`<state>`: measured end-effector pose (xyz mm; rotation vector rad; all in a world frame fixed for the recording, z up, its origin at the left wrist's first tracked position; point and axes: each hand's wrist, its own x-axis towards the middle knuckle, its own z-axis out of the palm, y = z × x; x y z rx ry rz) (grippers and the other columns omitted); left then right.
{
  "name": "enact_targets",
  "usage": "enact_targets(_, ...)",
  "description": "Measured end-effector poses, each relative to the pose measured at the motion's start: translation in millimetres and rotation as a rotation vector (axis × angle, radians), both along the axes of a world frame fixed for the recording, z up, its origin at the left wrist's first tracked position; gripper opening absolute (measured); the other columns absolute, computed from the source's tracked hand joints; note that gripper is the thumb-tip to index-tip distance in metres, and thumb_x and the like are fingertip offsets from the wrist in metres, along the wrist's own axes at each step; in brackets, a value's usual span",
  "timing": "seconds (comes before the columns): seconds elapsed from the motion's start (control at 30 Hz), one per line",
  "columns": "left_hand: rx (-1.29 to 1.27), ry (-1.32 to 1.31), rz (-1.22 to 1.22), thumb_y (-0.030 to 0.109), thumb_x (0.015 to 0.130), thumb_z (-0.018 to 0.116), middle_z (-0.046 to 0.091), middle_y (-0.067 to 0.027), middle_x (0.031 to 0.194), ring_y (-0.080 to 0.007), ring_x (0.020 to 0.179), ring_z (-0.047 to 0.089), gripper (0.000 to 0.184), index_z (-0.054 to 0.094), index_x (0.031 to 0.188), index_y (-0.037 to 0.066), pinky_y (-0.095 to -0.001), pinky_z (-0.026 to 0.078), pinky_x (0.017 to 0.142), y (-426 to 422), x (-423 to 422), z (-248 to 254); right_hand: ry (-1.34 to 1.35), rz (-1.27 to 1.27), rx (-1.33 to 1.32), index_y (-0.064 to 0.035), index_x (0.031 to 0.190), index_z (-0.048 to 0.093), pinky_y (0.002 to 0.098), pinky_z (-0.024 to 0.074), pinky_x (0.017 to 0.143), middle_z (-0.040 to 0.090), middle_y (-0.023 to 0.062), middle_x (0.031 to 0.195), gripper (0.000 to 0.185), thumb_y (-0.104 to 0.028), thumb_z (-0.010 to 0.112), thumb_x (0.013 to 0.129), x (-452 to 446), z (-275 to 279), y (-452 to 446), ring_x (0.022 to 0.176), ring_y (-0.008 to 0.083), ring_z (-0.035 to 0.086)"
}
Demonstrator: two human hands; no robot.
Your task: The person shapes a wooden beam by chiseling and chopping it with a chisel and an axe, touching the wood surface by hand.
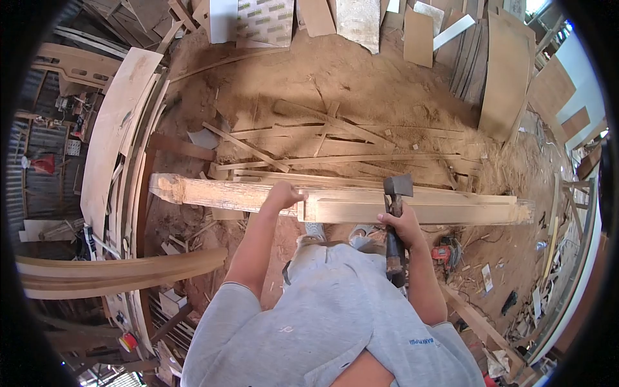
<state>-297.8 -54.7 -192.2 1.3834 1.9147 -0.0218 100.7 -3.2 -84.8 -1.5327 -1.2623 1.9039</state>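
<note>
A long, rough wooden beam (pixel 225 194) lies crosswise in front of me, with a smoother, planed timber (pixel 354 212) along its right part. My left hand (pixel 282 197) is closed at the left end of the planed timber; its fingertips are partly hidden. In my right hand (pixel 405 226) is a hatchet with a dark metal head (pixel 398 186). Its dark handle (pixel 394 248) points down toward my body, and the head is over the planed timber. My fingers wrap round the handle just below the head.
Loose wooden strips (pixel 335 132) lie on the sandy floor beyond the beam. Stacked boards (pixel 116 129) stand at the left, above a curved timber (pixel 122 274). A red power tool (pixel 446 253) sits on the ground at right. Panels (pixel 506 71) lean at the back.
</note>
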Motion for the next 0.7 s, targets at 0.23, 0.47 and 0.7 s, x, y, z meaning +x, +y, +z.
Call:
enact_targets(0.23,-0.144,-0.296,0.04,0.03,0.094,0.081,0.077,-0.0149,0.075,-0.0176,0.071,0.076,0.029,0.081,0.092,0.0,-0.0352,0.059,0.067,12,-11,1,-0.082,0.069,-0.024,-0.0021,0.108,0.061,0.0314,0.0525,0.065,0.062,0.0033,0.087,0.049,-0.027,0.091,0.078,4,5,14,0.071,0.0133,0.06)
enact_targets(0.47,-0.154,-0.14,-0.23,0.026,0.098,0.071,0.078,-0.0163,0.085,-0.029,0.077,0.076,0.026,0.079,0.096,0.001,-0.0428,0.058,0.074,10,-11,-5,-0.029,0.084,-0.055,-0.0016,0.108,0.06,0.0327,0.055,0.061,0.062,0.0045,0.088,0.048,-0.025,0.09,0.079,11,3,21,0.07,0.0145,0.062)
enact_targets(0.7,0.005,0.024,-0.325,0.021,0.097,0.067,0.074,-0.0257,0.093,-0.043,0.089,0.072,0.024,0.075,0.097,-0.001,-0.0506,0.055,0.079,-6,-23,-23,-0.053,0.127,-0.047,-0.0036,0.103,0.058,0.0334,0.0549,0.058,0.059,0.0028,0.083,0.045,-0.025,0.09,0.08,10,6,27,0.067,0.0144,0.061)
